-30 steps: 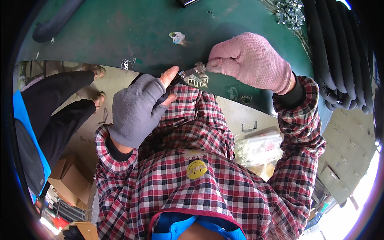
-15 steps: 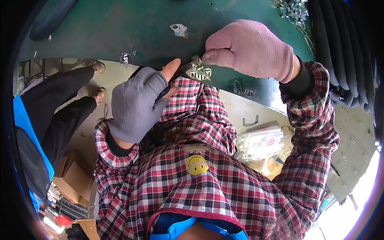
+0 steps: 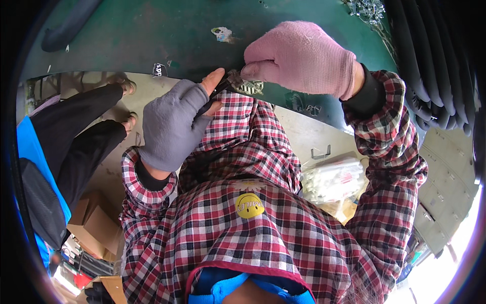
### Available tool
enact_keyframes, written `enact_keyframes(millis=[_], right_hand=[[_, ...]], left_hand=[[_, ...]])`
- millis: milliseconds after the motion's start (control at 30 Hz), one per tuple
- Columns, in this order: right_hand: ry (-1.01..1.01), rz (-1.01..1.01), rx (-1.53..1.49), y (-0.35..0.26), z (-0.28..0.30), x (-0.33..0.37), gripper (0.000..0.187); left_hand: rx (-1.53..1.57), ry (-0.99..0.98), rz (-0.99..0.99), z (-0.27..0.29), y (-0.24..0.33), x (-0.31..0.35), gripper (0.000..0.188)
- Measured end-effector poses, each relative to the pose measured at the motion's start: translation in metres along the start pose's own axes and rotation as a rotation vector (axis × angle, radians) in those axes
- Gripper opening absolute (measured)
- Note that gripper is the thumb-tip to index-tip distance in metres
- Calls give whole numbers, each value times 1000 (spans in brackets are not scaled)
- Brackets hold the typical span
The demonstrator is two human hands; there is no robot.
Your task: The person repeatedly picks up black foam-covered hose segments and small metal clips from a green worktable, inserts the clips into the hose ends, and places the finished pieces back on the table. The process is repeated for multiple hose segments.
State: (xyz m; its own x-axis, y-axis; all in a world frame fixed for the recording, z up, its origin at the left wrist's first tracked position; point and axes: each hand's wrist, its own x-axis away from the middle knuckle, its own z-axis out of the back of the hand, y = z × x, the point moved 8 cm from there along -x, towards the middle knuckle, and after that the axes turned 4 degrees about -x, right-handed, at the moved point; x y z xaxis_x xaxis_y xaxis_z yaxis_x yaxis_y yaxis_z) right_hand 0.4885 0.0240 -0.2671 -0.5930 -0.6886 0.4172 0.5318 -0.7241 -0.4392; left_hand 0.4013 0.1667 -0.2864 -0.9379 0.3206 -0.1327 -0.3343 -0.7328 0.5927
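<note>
The right hand (image 3: 301, 61) has shifted left, fingers pinched together; the left hand (image 3: 172, 124) grips one dark piece (image 3: 220, 88).

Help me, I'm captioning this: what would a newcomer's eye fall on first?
Probably the pink-gloved right hand over the green table, right of top centre, facing the grey-gloved left hand, which holds a dark strip. Next, the yellow smiley face on the checked garment, below centre. Then the long black tube-like pieces along the upper right edge.

left hand (image 3: 171, 126) back-up, bare-tipped fingers (image 3: 213, 80) gripping | right hand (image 3: 301, 60) back-up, fingers pinched
</note>
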Motion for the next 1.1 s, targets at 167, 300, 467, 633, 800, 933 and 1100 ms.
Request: enact_keyframes(millis=[167,300,467,633,800,933,1100], right_hand=[[-69,51,-64,-2,4,-6,30],[-40,111,-175,2,4,-13,28],[-51,216,-189,9,-1,0,30],[7,-84,-263,107,4,56,30],[780,-73,182,95,22,83,23],[1243,20,71,25,23,128,40],[943,620,-261,-119,-58,116,91]], left_hand=[[-25,28,-27,1,-2,1,64],[-67,0,-24,2,-4,1,58],[-69,-2,-107,-2,8,-1,60],[-184,116,-30,56,-16,39,52],[-195,124,29,131,-11,104,53],[-273,179,-66,199,49,110,44],[440,178,-242,271,64,132,57]])
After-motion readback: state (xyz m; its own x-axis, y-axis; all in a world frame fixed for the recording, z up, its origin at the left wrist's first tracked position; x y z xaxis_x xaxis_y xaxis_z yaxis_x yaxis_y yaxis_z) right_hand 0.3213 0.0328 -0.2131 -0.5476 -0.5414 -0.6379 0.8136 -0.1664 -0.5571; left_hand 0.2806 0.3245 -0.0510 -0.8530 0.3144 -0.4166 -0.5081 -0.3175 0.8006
